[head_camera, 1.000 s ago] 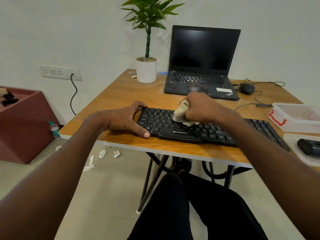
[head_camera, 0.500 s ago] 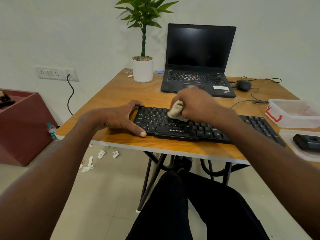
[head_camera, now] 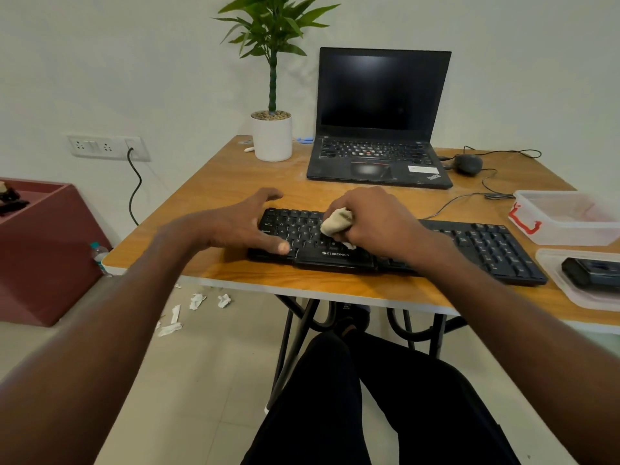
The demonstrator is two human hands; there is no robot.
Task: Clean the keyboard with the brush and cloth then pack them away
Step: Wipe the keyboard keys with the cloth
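Note:
A black keyboard (head_camera: 483,245) lies along the front edge of the wooden table (head_camera: 228,176). My right hand (head_camera: 372,219) is closed around a bunched beige cloth (head_camera: 336,222) and presses it on the keys left of the middle. My left hand (head_camera: 241,223) rests at the keyboard's left end, thumb on its front left corner and fingers spread over the back edge. A black brush (head_camera: 593,270) lies on a clear lid (head_camera: 557,273) at the right edge.
An open black laptop (head_camera: 379,122) and a potted plant (head_camera: 271,135) stand at the back. A mouse (head_camera: 468,163) with its cable lies at the back right. A clear plastic box (head_camera: 570,229) with a red clasp sits to the right. Paper scraps litter the floor.
My right hand has rubbed the cloth leftward along the keys. My left hand's fingers have lifted and spread over the keyboard's left end.

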